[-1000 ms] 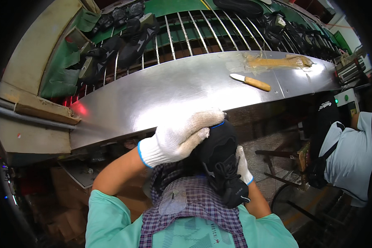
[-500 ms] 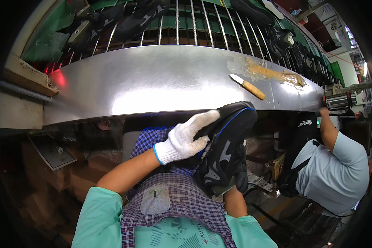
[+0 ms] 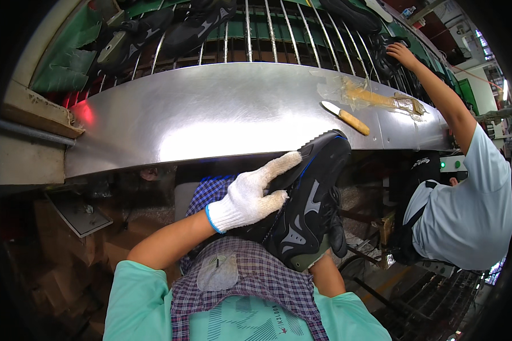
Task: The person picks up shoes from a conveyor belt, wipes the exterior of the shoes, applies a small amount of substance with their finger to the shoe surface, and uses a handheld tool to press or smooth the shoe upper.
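Observation:
A black sports shoe (image 3: 307,210) with grey side patches and a blue line along its sole edge is held on its side above my lap. My left hand (image 3: 247,193), in a white knitted glove with a blue cuff, presses on the sole side. Its index finger and thumb are spread apart, with black sole between them. An olive-coloured piece (image 3: 310,259) shows at the shoe's opening. My right forearm (image 3: 329,277) reaches up behind the shoe, which hides the hand and its fingers.
A knife with a wooden handle (image 3: 354,121) lies on the metal ledge (image 3: 210,108) before me. Beyond it, more black shoes (image 3: 202,25) rest on a rack of metal rods (image 3: 272,34). At right, a co-worker in a light shirt (image 3: 466,210) reaches toward shoes on the rack.
The shoe has tilted slightly, its toe end moving up a little, with my left hand staying on it. The co-worker's arm has swung up from the ledge's end to the rack.

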`<state>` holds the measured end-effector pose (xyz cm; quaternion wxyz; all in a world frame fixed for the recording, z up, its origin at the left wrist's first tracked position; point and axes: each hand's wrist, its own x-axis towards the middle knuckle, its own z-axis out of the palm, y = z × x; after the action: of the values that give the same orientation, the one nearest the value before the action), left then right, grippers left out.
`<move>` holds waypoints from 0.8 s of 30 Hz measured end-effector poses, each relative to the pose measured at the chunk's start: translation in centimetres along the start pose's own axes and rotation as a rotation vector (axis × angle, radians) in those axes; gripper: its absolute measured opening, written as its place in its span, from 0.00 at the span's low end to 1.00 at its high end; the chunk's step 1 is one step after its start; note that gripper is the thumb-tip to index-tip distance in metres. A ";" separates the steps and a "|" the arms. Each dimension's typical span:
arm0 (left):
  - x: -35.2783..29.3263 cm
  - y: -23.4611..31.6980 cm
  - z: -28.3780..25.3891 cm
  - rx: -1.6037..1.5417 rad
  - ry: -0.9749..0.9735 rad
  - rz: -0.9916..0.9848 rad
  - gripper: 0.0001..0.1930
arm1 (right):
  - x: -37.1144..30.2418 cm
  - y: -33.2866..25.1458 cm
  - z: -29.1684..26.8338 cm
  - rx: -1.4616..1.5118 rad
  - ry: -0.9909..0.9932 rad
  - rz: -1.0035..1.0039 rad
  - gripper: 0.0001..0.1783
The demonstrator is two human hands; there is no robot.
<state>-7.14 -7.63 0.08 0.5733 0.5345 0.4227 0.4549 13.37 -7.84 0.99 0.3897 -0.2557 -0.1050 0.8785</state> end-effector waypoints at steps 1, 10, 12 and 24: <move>-0.1 -0.2 0.0 -0.013 0.000 -0.009 0.40 | -0.1 0.0 0.1 0.002 -0.004 -0.001 0.34; -0.7 -0.3 0.6 -0.194 0.015 -0.064 0.40 | -0.8 0.1 0.4 -0.016 0.006 -0.006 0.34; -1.0 0.2 0.7 -0.180 0.005 -0.072 0.41 | -1.1 0.3 0.4 -0.010 0.015 -0.007 0.34; -2.1 -0.9 1.0 0.281 0.056 0.225 0.40 | -2.3 0.8 1.4 -0.039 0.035 -0.018 0.34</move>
<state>-6.56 -9.92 -0.72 0.4263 0.6406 0.4354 0.4672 13.39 -10.03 2.71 0.3943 -0.2775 -0.1178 0.8681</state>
